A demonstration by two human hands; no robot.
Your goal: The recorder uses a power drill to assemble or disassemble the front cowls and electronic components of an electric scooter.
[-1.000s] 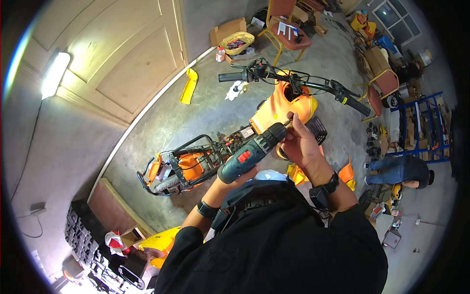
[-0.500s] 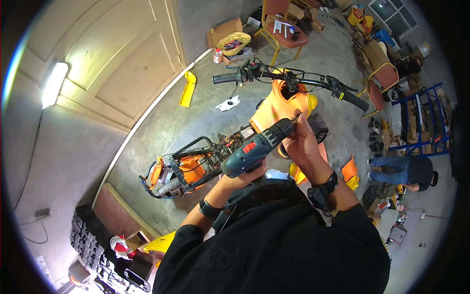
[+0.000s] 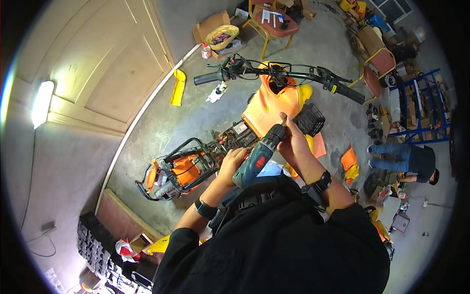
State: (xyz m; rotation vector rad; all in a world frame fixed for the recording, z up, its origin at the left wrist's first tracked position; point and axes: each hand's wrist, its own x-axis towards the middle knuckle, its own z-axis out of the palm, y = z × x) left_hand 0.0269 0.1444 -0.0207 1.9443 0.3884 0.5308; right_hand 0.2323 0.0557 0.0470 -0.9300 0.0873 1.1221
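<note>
Hands, two, one drill (image 3: 257, 158), one scooter (image 3: 274, 105)

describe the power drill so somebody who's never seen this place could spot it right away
Start at the stripped orange scooter in the middle of the concrete floor, with its long black handlebar across the top. Just below its orange front panel, the left hand and right hand hold the power drill. It is the only dark teal tool with a red patch, nose angled up at the panel.

Teal-black drill (image 3: 258, 158), orange scooter panel (image 3: 272, 109), black handlebars (image 3: 293, 76).
</note>
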